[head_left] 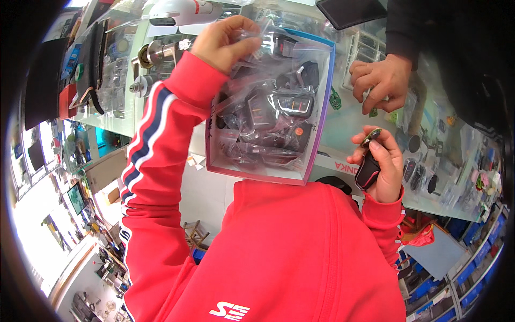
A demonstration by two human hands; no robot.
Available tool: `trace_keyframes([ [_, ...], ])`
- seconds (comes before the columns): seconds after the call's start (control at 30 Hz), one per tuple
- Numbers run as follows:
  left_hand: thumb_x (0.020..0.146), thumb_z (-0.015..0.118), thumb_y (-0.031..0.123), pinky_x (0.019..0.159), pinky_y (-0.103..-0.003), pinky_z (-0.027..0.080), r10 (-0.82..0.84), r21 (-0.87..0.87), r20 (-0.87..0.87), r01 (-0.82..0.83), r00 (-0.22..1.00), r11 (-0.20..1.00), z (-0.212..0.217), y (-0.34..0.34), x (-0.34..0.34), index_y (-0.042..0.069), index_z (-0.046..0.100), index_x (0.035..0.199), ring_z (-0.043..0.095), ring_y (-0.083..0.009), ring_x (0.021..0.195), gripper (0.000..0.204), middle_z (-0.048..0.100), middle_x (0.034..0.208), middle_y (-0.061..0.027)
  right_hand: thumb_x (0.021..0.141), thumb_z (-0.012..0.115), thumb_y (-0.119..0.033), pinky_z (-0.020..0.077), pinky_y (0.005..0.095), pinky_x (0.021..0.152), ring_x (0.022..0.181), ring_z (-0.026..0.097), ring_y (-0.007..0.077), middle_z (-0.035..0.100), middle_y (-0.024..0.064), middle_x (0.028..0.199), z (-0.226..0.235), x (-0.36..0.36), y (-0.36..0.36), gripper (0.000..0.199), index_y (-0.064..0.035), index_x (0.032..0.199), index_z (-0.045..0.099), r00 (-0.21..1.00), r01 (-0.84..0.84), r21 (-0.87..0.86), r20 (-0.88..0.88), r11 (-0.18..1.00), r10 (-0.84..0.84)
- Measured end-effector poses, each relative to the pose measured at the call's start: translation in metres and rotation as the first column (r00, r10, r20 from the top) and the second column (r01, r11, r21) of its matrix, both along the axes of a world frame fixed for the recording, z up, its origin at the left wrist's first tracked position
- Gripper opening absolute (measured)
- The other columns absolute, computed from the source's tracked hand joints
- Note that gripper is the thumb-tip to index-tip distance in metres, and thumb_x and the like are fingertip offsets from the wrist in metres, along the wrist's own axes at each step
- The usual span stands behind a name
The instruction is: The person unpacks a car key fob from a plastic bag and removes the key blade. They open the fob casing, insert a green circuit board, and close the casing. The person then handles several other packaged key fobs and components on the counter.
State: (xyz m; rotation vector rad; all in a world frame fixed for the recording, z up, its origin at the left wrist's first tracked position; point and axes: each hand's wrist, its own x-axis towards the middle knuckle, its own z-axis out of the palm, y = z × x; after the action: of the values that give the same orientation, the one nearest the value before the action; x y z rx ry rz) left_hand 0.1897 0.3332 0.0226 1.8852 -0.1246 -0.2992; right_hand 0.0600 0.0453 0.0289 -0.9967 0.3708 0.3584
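A shallow open box point(324, 102) with a blue and purple outside stands in front of me, filled with black key fobs in clear plastic bags. One bagged key fob point(294, 104) with silver trim lies near its middle. At the box's far left corner, my left hand point(224, 44) is closed, thumb and fingers pinching a clear plastic bag point(264, 44). To the right of the box, my right hand point(389, 166) grips a black key fob point(367, 172) with red trim. Between that hand's fingertips is a small green circuit board point(372, 136).
Across the glass counter point(343, 140), another person's hand point(382, 83) is over small green boards, with a loose green circuit board point(335, 99) beside it. Metal lock parts point(153, 53) and a white device point(185, 12) sit at the far left. More key fobs point(416, 177) lie right.
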Motion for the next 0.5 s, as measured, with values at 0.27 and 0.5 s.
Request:
trace_keyframes([
  [0.27, 0.078, 0.061, 0.008, 0.062, -0.021, 0.041, -0.447, 0.004, -0.241, 0.462, 0.862, 0.887, -0.003, 0.019, 0.013, 0.003, 0.06, 0.092, 0.051, -0.0089, 0.067, 0.015, 0.056, 0.081, -0.0021, 0.083, 0.046, -0.01, 0.0519, 0.0312, 0.063, 0.067, 0.06, 0.0186, 0.059, 0.0156, 0.093, -0.013, -0.015, -0.011, 0.029, 0.0042, 0.109, 0.049, 0.999, -0.053, 0.035, 0.003, 0.998, 0.053],
  [0.5, 0.08, 0.056, 0.008, 0.078, -0.028, 0.042, -0.425, 0.479, 0.303, 0.249, 0.853, 0.841, -0.031, 0.008, 0.005, 0.0, 0.059, 0.088, 0.054, -0.0202, 0.087, 0.011, 0.057, 0.092, -0.0086, 0.084, 0.047, -0.007, 0.0523, 0.035, 0.074, 0.087, 0.061, 0.0255, 0.057, 0.0192, 0.104, -0.033, -0.044, -0.018, 0.03, 0.0025, 0.113, 0.049, 0.983, 0.121, 0.287, -0.166, 0.95, -0.075],
])
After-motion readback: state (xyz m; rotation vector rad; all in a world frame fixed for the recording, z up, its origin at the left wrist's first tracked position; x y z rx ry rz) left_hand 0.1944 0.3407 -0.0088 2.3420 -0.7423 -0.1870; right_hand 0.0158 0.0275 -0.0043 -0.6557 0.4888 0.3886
